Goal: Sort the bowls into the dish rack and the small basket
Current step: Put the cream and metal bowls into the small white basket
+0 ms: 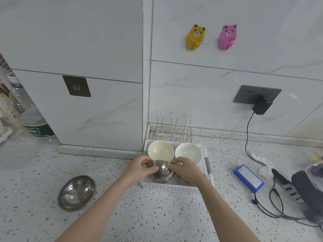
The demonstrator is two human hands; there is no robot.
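A speckled grey stone countertop [157, 215] is running along a wall of pale marble-look tiles [201, 75], and the corner of the wall is standing out on the left side. Over the near part of a white perforated plastic basket [176, 186], both hands are holding a small shiny steel bowl [161, 169], which is tilted on its edge so that its rounded outside is facing the camera. The left hand [141, 167] is gripping the bowl's left rim, with the thumb curled on the front and the fingers bent over the top edge. The right hand [185, 169] is pinching the right rim in the same way, thumb in front and fingers curled behind. The bowl is lying between the two thumbs, and its lower part is sitting inside the basket.

In the far part of the basket, two bowls are standing tilted side by side: a cream-coloured round bowl [160, 150] on the left and a white round bowl [188, 152] on the right, both with the hollow side turned to the camera. Behind the basket, touching the wall corner, a thin wire dish rack [173, 128] is standing. I cannot tell if it is holding anything.

On the countertop, left of the basket and well apart from it, a wide shallow steel bowl [76, 193] is resting upright.
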